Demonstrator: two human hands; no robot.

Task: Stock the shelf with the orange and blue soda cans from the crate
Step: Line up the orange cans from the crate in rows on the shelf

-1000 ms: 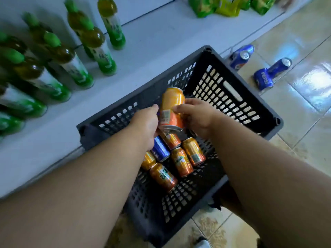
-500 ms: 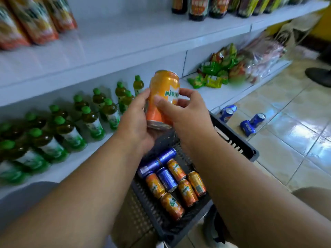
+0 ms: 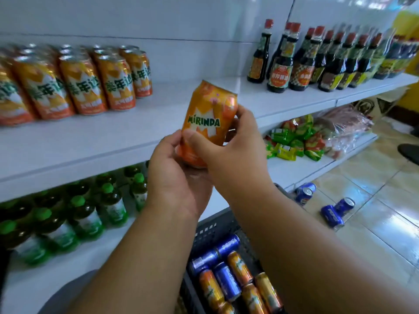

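Observation:
An orange Mirinda can [image 3: 209,114] is held upright in front of the white middle shelf [image 3: 95,141]. My left hand [image 3: 174,177] cups its base from below and the left. My right hand [image 3: 229,152] grips its lower right side, thumb across the front. Several orange cans [image 3: 74,82] stand in rows on that shelf to the left. Below my arms, the dark crate [image 3: 215,225] holds several orange and blue cans [image 3: 229,277] lying on their sides.
Dark sauce bottles [image 3: 301,60] fill the shelf's right part. Green-capped bottles [image 3: 90,211] stand on the lower shelf, snack packs [image 3: 294,139] further right. Three blue cans [image 3: 333,209] lie on the tiled floor. Bare shelf surface [image 3: 181,96] lies between orange cans and sauce bottles.
Both hands lifted the orange can out of the crate and up to the middle shelf's height. The view tilted up from the crate to the shelves.

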